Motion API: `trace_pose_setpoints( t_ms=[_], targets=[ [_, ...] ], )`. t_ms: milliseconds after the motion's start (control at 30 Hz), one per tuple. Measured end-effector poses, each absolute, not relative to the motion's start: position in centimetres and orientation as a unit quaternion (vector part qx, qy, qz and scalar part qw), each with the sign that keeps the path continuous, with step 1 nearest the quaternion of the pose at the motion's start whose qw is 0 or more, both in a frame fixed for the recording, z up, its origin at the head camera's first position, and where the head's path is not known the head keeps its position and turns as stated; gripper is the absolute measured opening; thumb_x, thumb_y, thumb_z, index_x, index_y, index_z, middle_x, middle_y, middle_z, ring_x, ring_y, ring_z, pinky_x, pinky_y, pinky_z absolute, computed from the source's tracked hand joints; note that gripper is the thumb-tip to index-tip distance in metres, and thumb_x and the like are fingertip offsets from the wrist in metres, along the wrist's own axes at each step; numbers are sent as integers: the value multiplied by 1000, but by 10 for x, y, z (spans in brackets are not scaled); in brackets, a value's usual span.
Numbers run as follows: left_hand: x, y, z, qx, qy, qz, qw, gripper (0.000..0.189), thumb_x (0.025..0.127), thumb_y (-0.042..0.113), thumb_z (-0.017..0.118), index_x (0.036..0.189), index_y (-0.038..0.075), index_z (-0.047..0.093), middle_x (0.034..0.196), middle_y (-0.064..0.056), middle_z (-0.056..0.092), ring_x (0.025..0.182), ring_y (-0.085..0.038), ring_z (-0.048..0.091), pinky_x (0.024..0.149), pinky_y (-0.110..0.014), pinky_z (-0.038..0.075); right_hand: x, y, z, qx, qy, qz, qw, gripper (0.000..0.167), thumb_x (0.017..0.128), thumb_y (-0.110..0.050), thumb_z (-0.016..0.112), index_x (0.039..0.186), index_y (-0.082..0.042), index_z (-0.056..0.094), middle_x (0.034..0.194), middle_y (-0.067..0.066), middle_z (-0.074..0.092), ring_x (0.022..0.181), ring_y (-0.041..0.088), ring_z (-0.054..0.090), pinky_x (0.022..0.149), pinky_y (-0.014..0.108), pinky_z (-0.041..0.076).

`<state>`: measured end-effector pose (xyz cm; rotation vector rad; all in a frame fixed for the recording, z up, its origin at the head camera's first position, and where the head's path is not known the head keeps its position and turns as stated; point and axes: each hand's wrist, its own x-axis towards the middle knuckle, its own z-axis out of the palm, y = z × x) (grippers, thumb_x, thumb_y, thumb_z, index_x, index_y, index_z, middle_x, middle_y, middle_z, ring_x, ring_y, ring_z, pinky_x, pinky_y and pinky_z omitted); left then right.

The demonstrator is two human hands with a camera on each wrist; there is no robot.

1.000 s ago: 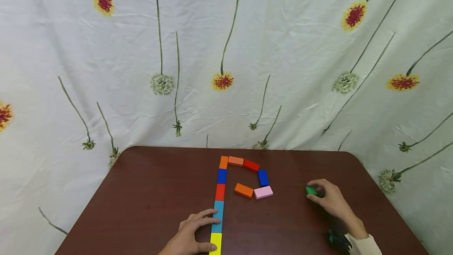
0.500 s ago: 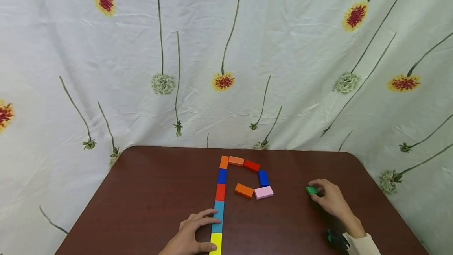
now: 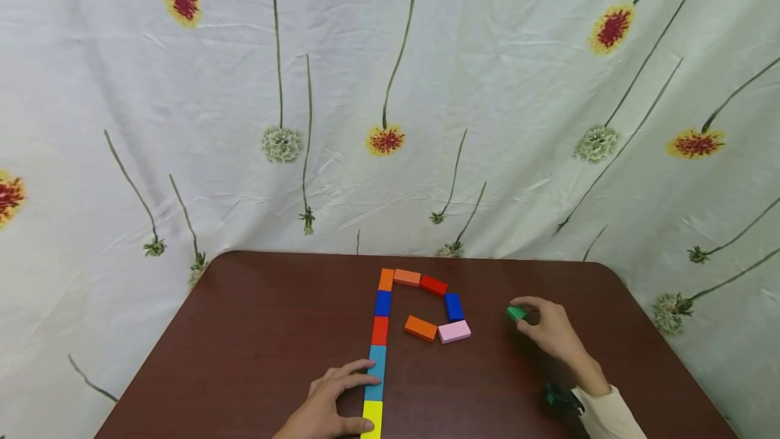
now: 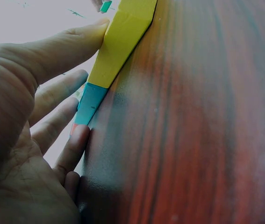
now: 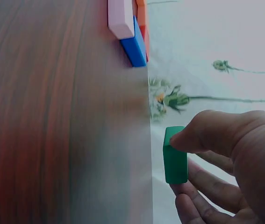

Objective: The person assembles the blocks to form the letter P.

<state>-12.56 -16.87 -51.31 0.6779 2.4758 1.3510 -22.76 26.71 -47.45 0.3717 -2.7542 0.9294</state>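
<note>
Between thumb and fingers my right hand [image 3: 551, 330] pinches a green block [image 5: 175, 156], to the right of the loop of blocks. A straight column runs toward me: an orange block [image 3: 386, 280], a dark blue block [image 3: 382, 303], a red block [image 3: 379, 330], a light blue block [image 3: 374, 388] and a yellow block [image 4: 127, 42]. My left hand [image 3: 329, 402] lies along its left side, fingertips touching the light blue block and thumb on the yellow one. Part of the yellow block is cut off by the head view's lower edge.
Curving right from the column's top are a light orange block [image 3: 407, 278], a red block [image 3: 434, 285], a dark blue block [image 3: 453, 307], a pink block [image 3: 454, 332] and an orange block [image 3: 421, 328]. All lie on the dark brown table [image 3: 274, 317]. A flowered cloth [image 3: 341, 188] hangs behind.
My right hand has moved left and slightly away from me with the green block, nearer the loop of blocks. The left hand and the laid blocks stay as they were.
</note>
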Motion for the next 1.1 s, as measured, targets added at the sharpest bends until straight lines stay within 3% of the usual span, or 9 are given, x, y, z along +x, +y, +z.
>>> trace_pose_setpoints(
  t_ms=[200,500,700,867,1033,1100],
  targets=[
    [-125,-167,-515,232,844,469,118,50,85,40,78,132,29,65,151,-2,49,125,-28,41,90,-63,25,-234,250,-474,141,-928,323,120,31,82,0,75,113,-4,73,98,7,74,85,21,70,69,28,52],
    [-124,-168,-515,230,841,475,117,49,85,41,79,131,31,65,151,-1,49,126,-26,40,91,-65,23,-242,216,-472,171,-918,340,115,30,82,0,78,110,-6,74,98,5,74,90,22,70,83,47,57],
    [-124,-168,-515,225,839,479,124,50,85,40,79,132,30,65,151,-2,48,127,-27,40,92,-65,23,-245,186,-471,180,-917,343,91,30,83,-4,78,113,-10,73,107,4,73,93,18,66,89,45,55],
    [-124,-168,-515,230,841,475,123,49,85,38,79,132,28,65,151,-3,48,126,-26,40,90,-64,24,-245,161,-473,193,-912,356,65,30,84,-5,77,113,-12,73,116,6,70,100,23,64,92,47,54],
    [-124,-168,-514,233,842,473,114,49,85,38,79,131,28,66,151,-3,49,125,-25,40,90,-62,25,-246,138,-474,230,-901,365,43,30,88,-7,75,118,-10,71,116,7,68,93,23,63,82,40,56],
    [-124,-168,-514,231,842,474,114,49,84,39,79,131,29,66,150,-2,49,125,-25,40,90,-63,25,-247,128,-474,243,-894,376,26,31,90,-7,73,121,-8,69,114,8,68,78,23,66,69,34,57]
  ],
)
